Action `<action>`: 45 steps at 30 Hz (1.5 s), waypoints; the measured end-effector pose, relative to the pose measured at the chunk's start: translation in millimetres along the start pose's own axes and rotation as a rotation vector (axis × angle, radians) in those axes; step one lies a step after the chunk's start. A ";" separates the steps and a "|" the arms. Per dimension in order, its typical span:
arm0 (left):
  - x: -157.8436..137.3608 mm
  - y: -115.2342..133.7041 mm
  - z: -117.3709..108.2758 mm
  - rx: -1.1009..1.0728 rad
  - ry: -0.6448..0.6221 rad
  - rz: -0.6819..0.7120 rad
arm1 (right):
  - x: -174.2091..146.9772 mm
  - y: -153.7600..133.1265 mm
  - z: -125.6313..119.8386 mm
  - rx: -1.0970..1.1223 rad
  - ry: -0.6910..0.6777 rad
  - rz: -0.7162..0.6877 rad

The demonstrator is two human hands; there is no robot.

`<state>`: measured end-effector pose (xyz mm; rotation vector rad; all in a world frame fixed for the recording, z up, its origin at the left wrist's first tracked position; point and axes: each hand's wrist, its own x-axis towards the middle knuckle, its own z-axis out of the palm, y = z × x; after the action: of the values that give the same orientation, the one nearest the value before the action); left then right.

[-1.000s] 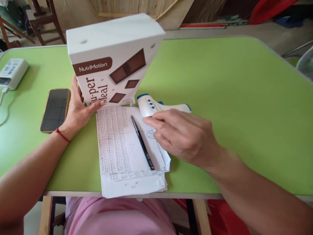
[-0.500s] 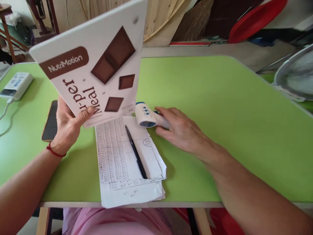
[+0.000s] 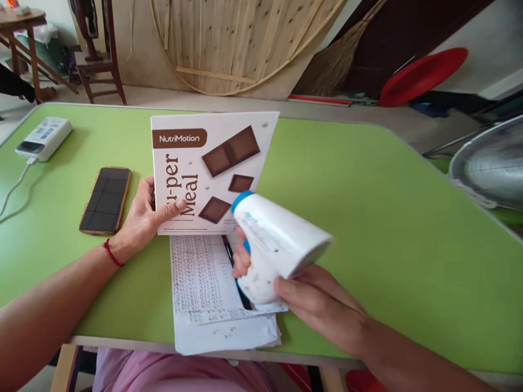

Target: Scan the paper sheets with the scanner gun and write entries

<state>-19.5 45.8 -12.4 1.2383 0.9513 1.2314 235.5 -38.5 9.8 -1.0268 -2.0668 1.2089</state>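
My left hand (image 3: 153,215) grips the lower left side of a flat white NutriMotion box (image 3: 212,171), thumb across its printed front, which shows brown chocolate pieces. The box stands nearly upright above the green table. In my right hand (image 3: 314,296) is a white and blue thermometer gun (image 3: 278,239), its blue-rimmed end turned towards the box's lower right corner. Fingers wrap its handle. Under both lie handwritten sheets of paper (image 3: 200,283) with a black pen (image 3: 229,247) on top, partly hidden by the thermometer gun.
A phone (image 3: 106,198) lies left of my left hand. Further back is a white power bank (image 3: 44,139) with a cable (image 3: 16,185). Beyond the green table (image 3: 368,218) are a chair (image 3: 100,65), a broom (image 3: 339,54) and a red round basin (image 3: 425,76).
My right hand has lifted the thermometer gun off the table and turned it towards the box. My left hand has lowered the box and moved it right, uncovering the phone.
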 end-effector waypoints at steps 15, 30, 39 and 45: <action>3.7 4.0 -2.8 0.096 -0.126 0.004 | 25.6 5.5 30.1 0.694 0.014 0.205; 3.7 12.2 0.4 0.137 -0.152 0.040 | 26.9 1.2 26.4 0.665 0.012 0.200; 4.3 10.8 -1.9 0.158 -0.173 0.040 | 26.6 0.4 25.0 0.639 -0.002 0.188; 6.7 14.9 -4.0 0.172 -0.219 0.033 | 26.3 1.0 24.5 0.604 0.001 0.167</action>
<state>-24.7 51.8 2.5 1.4964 0.8912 1.0303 202.5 -28.5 -0.6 -0.9054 -1.4751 1.7656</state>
